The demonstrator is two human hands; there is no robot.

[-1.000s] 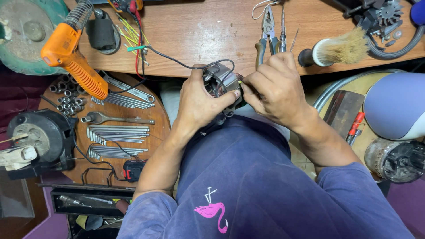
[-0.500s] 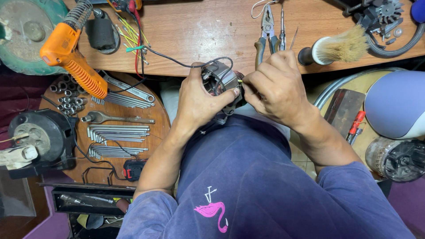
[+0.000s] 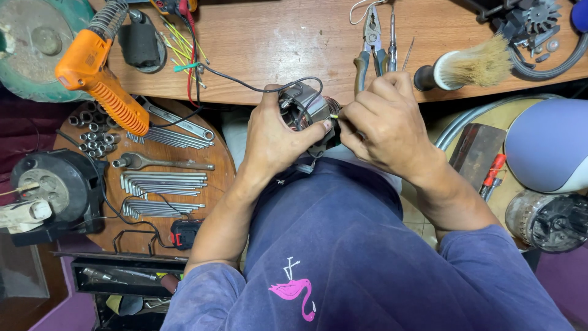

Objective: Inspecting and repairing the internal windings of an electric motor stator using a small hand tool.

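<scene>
Close in, over the lap, the left hand is wrapped around a small motor winding, and the right hand pinches a thin yellow-tipped wire against its side; this looks like the wire-fitting step, and the next move seems to call for a steady grip and fine fingertip work. The winding sits just short of the tabletop edge, its open end facing up and slightly away, its long axis hard to judge. Farther off lie pliers and a brush.
</scene>
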